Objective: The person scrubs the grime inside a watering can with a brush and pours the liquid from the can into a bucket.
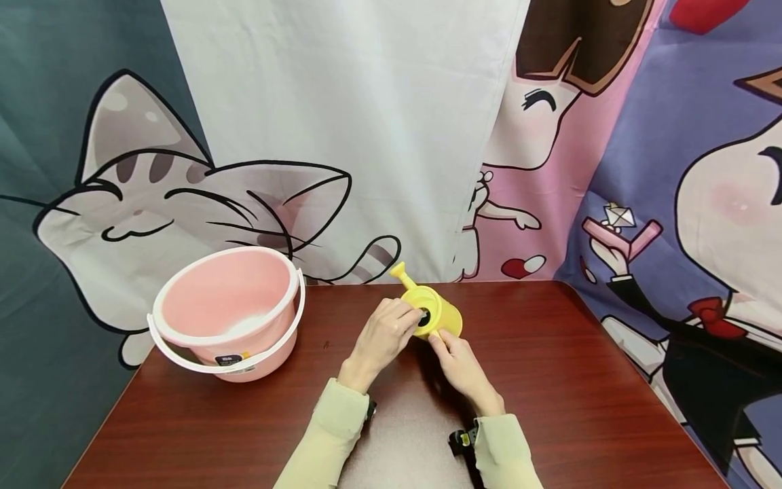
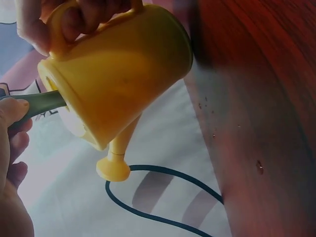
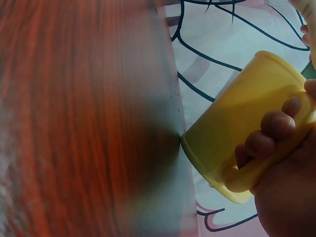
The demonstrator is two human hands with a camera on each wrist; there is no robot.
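A yellow watering can (image 1: 449, 318) is tilted toward me near the table's far edge. My right hand (image 1: 462, 370) grips its handle, with the fingers curled through the loop in the right wrist view. In the left wrist view, the thumb and fingers of my left hand (image 1: 383, 331) pinch a dark green handle (image 2: 47, 101). Its far end goes through the can's round top opening and is hidden inside, so I cannot tell what tool it belongs to. The spout with its flared rose (image 2: 113, 169) points away from me, toward the back.
A pink bucket (image 1: 244, 350) with a white carrying handle (image 1: 299, 309) stands at the left on the reddish-brown wooden table (image 1: 562, 407). Small water drops (image 2: 259, 167) lie on the tabletop. A cartoon-printed cloth (image 1: 366, 102) hangs right behind the far edge.
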